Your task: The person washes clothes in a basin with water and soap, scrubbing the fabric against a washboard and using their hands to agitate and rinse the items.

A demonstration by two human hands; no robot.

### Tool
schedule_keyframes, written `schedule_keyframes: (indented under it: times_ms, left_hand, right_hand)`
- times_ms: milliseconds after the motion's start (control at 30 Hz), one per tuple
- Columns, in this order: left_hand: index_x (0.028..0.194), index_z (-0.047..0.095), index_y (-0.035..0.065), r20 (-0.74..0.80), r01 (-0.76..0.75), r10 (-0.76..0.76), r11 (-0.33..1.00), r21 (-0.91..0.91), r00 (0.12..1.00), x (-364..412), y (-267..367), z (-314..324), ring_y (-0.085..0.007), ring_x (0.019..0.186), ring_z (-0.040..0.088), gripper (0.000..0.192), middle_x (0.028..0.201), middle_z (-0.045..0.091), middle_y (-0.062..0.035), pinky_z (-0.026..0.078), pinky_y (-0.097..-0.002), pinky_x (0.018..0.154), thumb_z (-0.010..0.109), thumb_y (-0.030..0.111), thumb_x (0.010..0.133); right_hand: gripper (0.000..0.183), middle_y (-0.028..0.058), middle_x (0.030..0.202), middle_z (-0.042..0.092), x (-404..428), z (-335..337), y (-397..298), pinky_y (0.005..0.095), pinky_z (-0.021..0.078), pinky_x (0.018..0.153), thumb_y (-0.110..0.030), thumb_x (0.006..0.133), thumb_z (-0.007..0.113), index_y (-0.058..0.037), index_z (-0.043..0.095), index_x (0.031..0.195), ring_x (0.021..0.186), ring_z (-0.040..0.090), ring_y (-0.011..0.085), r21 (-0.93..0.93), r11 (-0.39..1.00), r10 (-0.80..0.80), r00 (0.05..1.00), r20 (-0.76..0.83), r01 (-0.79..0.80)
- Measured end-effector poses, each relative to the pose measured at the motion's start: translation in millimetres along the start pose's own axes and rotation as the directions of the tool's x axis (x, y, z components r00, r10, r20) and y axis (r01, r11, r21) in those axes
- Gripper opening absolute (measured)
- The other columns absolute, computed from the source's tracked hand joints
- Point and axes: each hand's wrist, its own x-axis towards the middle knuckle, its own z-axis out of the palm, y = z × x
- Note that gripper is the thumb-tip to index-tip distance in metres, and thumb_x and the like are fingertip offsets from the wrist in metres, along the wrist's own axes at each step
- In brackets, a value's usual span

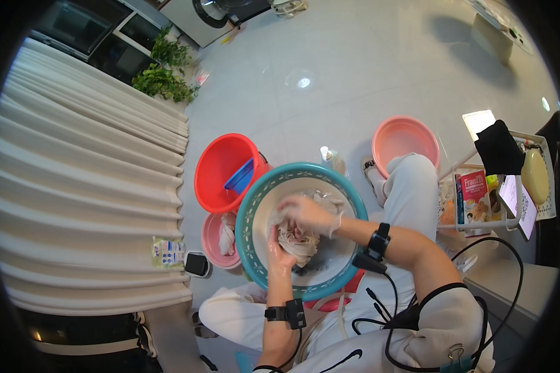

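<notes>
A large teal-rimmed plastic basin [303,293] sits before me with water and wet cloth in it. Over the basin, my left hand [280,252] grips a bunched, light-coloured cloth [301,245] from its near side, palm turned up. My right hand [308,214] lies over the top of the same cloth and is blurred, so its fingers are hard to make out. More pale wet fabric [329,203] lies beyond the right hand. Something dark shows under the water near the bunched cloth. Black straps with small devices and cables are on both wrists.
A red bucket [214,163] holding a blue basin [239,176] and a small pink basin [207,242] with white cloth stand left. A pump bottle [333,160] is behind the basin. A pink basin [406,140] and a white trolley [478,227] stand right; cables hang beside my right arm.
</notes>
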Motion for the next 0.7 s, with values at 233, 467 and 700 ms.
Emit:
schedule_keyframes:
  times_ms: [233, 467, 700]
  left_hand:
    - [0.115, 0.058, 0.0082, 0.099, 0.047, -0.049, 0.999, 0.019, 0.994, 11, -27, -11, -0.0268, 0.107, 0.058, 0.047, 0.110, 0.062, -0.0087, 0.046, -0.0444, 0.094, 0.046, 0.049, 0.093]
    - [0.114, 0.055, 0.0093, 0.162, 0.089, -0.090, 0.996, 0.009, 0.983, 16, -32, -1, -0.0250, 0.107, 0.057, 0.051, 0.114, 0.059, -0.0092, 0.048, -0.0425, 0.091, 0.044, 0.054, 0.093]
    - [0.106, 0.055, 0.0103, 0.328, 0.012, 0.020, 0.995, -0.096, 0.944, 5, -41, -17, -0.0222, 0.101, 0.058, 0.043, 0.107, 0.059, -0.0093, 0.049, -0.0404, 0.087, 0.042, 0.049, 0.094]
  right_hand:
    - [0.021, 0.0140, 0.088, 0.066, -45, 35, 35, 0.0408, 0.0497, 0.068, -0.027, 0.081, 0.057, -0.0087, 0.067, 0.086, 0.079, 0.063, 0.0317, -0.629, 0.222, -0.407, 0.657, 0.635, 0.745]
    - [0.025, 0.0153, 0.069, 0.060, -23, 17, 20, 0.0437, 0.0492, 0.067, -0.030, 0.083, 0.055, -0.0094, 0.067, 0.075, 0.070, 0.063, 0.0314, -0.737, 0.543, -0.466, 0.874, 0.134, 0.403]
    - [0.021, 0.0135, 0.071, 0.059, -27, 29, 34, 0.0423, 0.0481, 0.066, -0.026, 0.082, 0.058, -0.0080, 0.063, 0.072, 0.071, 0.061, 0.0304, -0.935, 0.165, -0.622, 0.768, 0.149, 0.315]
